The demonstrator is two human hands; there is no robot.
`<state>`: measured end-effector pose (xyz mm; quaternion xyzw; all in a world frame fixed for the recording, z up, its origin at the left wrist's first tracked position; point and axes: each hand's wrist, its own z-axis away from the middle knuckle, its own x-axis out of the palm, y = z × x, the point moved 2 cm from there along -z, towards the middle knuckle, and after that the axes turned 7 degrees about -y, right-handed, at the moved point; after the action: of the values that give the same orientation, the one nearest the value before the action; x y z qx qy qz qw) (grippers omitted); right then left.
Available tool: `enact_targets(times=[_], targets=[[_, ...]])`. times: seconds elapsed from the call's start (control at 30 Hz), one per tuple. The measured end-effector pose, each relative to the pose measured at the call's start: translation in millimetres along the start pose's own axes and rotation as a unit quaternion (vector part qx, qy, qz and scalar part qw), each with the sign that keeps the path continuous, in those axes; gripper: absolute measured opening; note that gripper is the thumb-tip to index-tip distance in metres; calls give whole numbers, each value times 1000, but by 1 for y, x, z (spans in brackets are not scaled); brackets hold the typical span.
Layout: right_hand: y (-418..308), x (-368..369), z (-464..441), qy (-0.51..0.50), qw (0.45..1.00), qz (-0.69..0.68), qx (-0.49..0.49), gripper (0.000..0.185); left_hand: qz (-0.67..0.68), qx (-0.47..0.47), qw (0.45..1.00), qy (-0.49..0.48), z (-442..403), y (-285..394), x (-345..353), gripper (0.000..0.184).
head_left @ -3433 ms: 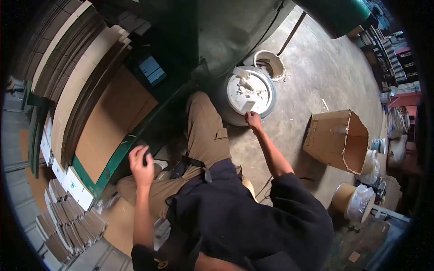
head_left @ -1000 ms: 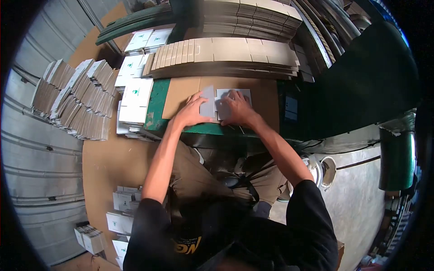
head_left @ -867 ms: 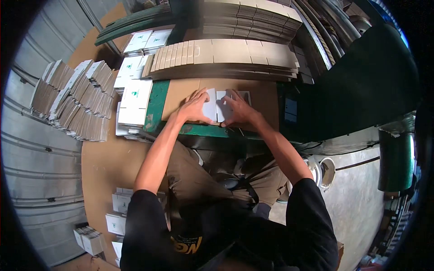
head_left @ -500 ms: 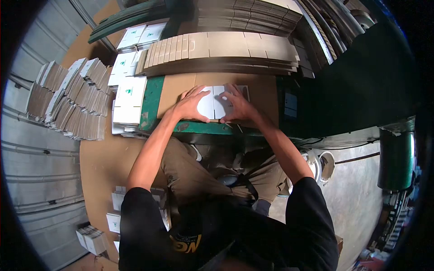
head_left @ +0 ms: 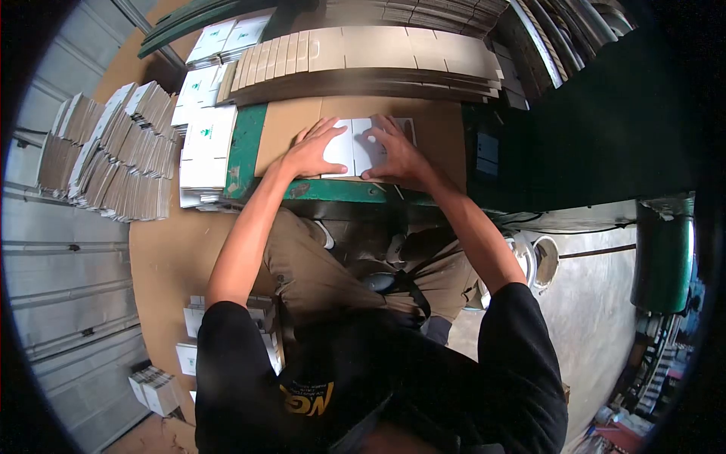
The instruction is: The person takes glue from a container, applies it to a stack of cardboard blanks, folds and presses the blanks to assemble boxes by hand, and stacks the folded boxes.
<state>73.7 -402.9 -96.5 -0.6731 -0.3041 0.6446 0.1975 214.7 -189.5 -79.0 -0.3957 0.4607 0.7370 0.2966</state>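
Flat on a brown cardboard sheet (head_left: 291,125) lies a white folded card piece (head_left: 363,149) with a seam down its middle. My left hand (head_left: 312,151) rests on its left side, thumb and fingers spread apart. On the right side, my right hand (head_left: 398,155) touches it with spread fingers, thumb near the front edge. The card's outer sides are partly hidden under my hands. The sheet lies on a green work surface (head_left: 243,147).
Behind the sheet stands a long row of brown card blanks (head_left: 378,51). White printed cards (head_left: 206,144) are stacked at the left, with more bundles (head_left: 125,155) beyond. A white bucket (head_left: 546,261) stands on the floor at right.
From a lid beside the buckets, my right hand has come to the work surface, and my left hand too. The white piece's raised left flap now lies flat. The view has tilted slightly downward.
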Motion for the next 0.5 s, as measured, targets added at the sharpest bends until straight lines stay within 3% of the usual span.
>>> enact_targets(times=[0.1, 0.27, 0.4, 0.47, 0.5], targets=[[4, 2, -2, -12, 1000, -12, 11, 92, -3, -2, 1000, -3, -1, -1, 1, 105], [-10, 0, -13, -135, 982, 98, 91, 118, 2, -10, 1000, -7, -7, -2, 2, 107], [-7, 7, -20, -204, 956, 170, 123, 119, -6, -35, 999, -42, -11, 1, 0, 108], [11, 27, -9, -134, 969, 207, -33, 113, 0, -48, 998, -51, -11, 2, -1, 109], [-17, 12, -1, -173, 970, 172, 13, 98, -26, -48, 997, -59, -11, 2, -1, 110]])
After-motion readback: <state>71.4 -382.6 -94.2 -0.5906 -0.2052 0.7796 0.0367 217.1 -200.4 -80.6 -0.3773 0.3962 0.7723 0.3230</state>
